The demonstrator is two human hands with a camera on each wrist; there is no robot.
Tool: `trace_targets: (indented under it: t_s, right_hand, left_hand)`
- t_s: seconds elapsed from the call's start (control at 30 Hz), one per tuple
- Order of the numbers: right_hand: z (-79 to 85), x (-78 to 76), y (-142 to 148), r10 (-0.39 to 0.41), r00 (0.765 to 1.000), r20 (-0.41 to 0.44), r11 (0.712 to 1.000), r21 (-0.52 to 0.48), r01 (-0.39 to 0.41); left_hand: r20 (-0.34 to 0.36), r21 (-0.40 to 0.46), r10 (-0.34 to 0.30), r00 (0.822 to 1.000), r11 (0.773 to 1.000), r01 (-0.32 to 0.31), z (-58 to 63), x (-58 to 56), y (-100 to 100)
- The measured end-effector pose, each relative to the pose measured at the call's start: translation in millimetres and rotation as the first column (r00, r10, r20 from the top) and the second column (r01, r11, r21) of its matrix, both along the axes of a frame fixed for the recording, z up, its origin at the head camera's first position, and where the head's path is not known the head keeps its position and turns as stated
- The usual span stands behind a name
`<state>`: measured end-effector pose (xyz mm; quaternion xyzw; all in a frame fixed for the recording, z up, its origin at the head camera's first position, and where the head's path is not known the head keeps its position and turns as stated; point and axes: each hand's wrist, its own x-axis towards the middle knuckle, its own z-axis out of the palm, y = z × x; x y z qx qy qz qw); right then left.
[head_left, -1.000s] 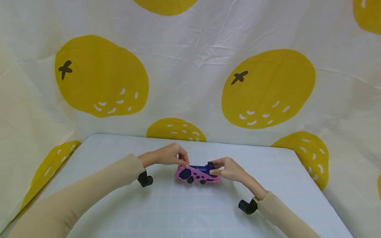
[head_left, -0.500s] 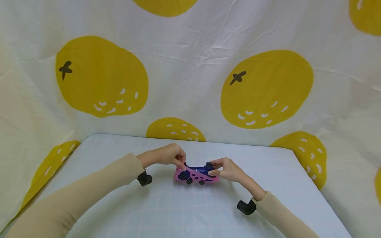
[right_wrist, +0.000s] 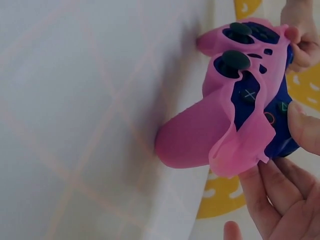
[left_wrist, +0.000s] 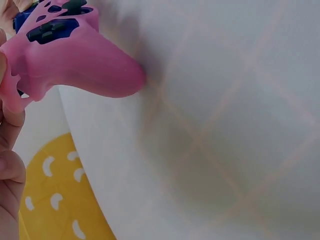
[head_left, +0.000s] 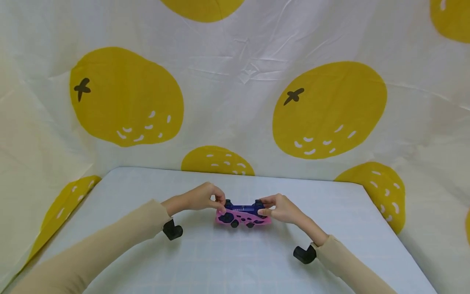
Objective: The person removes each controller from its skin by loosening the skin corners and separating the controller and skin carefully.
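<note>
A dark blue game controller stands on the table, its grip ends down and its stick side toward me. A pink rubbery cover wraps its grips and front. At the right, the cover's top edge is peeled off and bunched below the round buttons, as the right wrist view shows. My left hand pinches the cover's upper left edge between thumb and fingers. With the thumb near the triangle button and fingers behind, my right hand grips the controller's upper right corner. The cover's back is hidden.
A white table with a faint grid lies under the controller. Behind it hangs a white cloth printed with big yellow fruit. Black camera mounts sit at both wrists.
My left hand has shifted slightly left. The cover's upper left edge sits lower, and the controller's left shoulder now shows above it. My right hand keeps its grip in place.
</note>
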<state>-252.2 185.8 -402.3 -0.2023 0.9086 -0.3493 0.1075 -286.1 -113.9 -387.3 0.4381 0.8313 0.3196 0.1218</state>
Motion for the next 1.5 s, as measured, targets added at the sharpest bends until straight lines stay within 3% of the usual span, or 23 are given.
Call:
trace_targets:
  t_s: [0.23, 0.6, 1.03, 1.33, 1.5]
  right_hand:
    - [2.5, 0.9, 0.5, 0.006, 1.000, 0.001, 1.000, -0.009, -0.006]
    - [0.8, 5.2, -3.1, -0.046, 0.999, -0.008, 0.999, -0.019, 0.045]
    - [0.2, 9.0, -4.7, -0.061, 0.998, -0.024, 0.998, -0.011, 0.061]
    - [-0.2, 9.1, -5.6, -0.066, 0.997, -0.029, 0.998, -0.004, 0.066]
    - [-0.5, 9.1, -6.1, -0.070, 0.997, -0.020, 0.998, -0.005, 0.070]
  left_hand:
    - [-0.015, 0.038, 0.008, 1.000, 0.999, -0.008, -8.4, 2.1, -4.7]
    - [-0.075, 0.067, -0.013, 0.997, 0.998, 0.018, -11.4, 13.3, -12.1]
    - [-0.031, 0.137, 0.061, 0.998, 0.989, -0.056, -36.0, 21.8, -23.4]
    - [0.019, 0.150, 0.100, 0.995, 0.983, -0.101, -39.8, 28.5, -25.7]
    - [0.007, 0.121, 0.086, 0.996, 0.989, -0.086, -39.5, 28.0, -26.9]
